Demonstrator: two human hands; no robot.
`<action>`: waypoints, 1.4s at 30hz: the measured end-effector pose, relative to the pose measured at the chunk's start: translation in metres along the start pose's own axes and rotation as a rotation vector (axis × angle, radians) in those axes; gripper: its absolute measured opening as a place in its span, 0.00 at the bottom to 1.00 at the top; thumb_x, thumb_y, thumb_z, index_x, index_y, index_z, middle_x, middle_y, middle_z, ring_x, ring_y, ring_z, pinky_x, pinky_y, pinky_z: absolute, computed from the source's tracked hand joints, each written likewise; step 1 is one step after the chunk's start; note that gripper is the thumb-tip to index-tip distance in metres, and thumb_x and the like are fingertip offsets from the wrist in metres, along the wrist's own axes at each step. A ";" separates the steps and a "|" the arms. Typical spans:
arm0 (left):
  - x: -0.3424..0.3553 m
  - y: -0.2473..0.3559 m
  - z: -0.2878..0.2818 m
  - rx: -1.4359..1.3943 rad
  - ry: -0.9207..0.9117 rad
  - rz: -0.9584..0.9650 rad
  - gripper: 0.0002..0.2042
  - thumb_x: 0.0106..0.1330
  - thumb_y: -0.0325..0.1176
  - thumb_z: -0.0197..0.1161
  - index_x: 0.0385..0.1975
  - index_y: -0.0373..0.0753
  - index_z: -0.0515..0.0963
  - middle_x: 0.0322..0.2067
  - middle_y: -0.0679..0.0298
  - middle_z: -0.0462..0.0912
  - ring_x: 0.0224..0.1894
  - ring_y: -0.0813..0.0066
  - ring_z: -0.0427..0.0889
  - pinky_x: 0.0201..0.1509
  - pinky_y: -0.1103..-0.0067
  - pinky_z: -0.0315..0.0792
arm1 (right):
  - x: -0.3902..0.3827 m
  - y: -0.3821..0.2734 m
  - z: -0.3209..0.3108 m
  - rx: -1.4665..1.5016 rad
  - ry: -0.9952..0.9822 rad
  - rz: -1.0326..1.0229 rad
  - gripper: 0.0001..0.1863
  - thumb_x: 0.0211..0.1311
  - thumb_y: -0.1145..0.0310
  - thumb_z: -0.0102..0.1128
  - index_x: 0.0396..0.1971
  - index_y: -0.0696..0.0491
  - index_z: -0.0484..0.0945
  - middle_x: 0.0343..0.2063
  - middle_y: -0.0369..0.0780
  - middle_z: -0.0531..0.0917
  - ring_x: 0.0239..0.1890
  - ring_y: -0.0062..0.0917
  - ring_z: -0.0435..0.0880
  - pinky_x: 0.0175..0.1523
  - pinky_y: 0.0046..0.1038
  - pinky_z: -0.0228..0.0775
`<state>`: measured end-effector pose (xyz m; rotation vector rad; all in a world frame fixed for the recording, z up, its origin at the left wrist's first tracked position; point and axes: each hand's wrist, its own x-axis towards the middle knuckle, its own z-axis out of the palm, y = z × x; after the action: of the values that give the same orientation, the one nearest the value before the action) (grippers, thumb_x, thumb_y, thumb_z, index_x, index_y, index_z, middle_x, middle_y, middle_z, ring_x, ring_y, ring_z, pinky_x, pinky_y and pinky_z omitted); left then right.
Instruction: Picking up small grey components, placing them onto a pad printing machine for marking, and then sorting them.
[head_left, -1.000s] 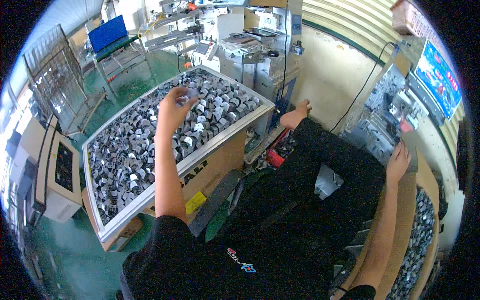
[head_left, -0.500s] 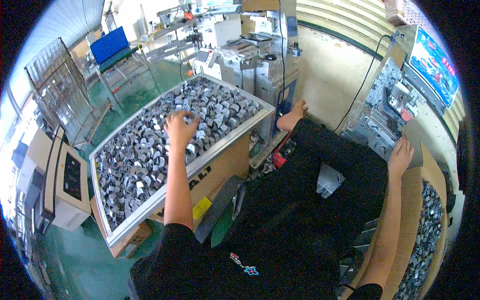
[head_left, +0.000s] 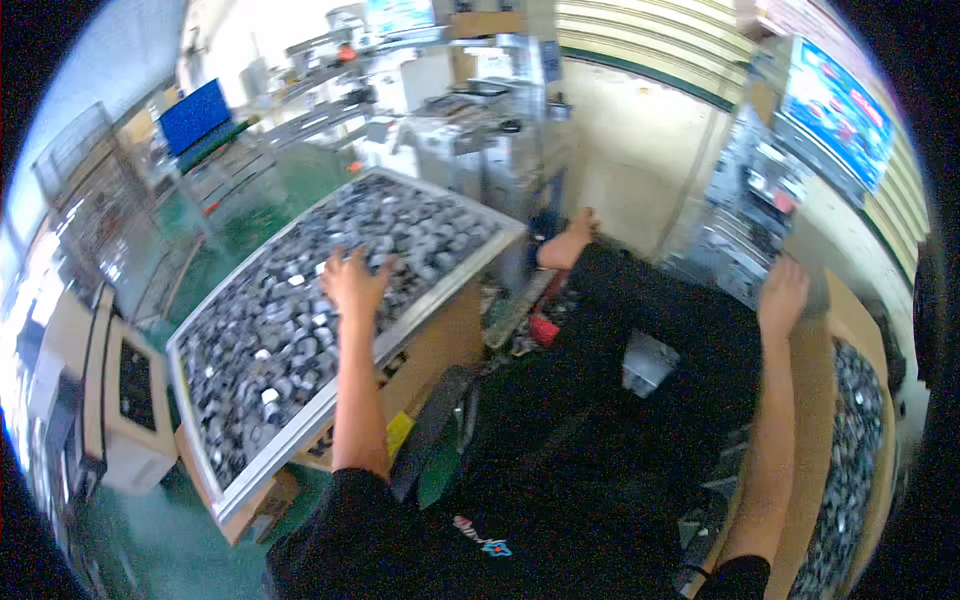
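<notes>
Lower R, cardboard box [head_left: 812, 420] w/ small dark bits [head_left: 855, 440] inside. R hand [head_left: 783, 297] up at its far end, fingers bent; can't tell if it's got anything. L hand [head_left: 355, 287], fingers spread wide, nothing seen in it, over the grey pcs [head_left: 300, 310] filling the pale-rimmed tray [head_left: 280, 450]; contact unclear, blurry. Behind, metal machine [head_left: 450, 148]; far back L, blue panel [head_left: 195, 118].

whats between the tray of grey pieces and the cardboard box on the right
In the head view, mainly the person's black-clothed legs lie between the tray and cardboard box, with a red object nearer the tray.
</notes>
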<state>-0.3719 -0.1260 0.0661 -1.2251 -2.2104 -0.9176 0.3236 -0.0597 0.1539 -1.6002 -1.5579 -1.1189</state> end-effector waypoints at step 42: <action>-0.109 0.568 -0.022 -1.151 -0.723 1.035 0.40 0.60 0.54 0.70 0.63 0.28 0.69 0.55 0.41 0.78 0.57 0.52 0.80 0.59 0.67 0.73 | -0.109 0.299 -0.098 0.005 -0.305 0.435 0.12 0.61 0.66 0.61 0.42 0.56 0.78 0.38 0.49 0.85 0.41 0.45 0.84 0.46 0.42 0.74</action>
<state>0.1737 0.0150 0.1993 -3.1307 -0.8055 -1.3594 0.6119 -0.2261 0.1352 -2.0528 -1.2929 -0.6576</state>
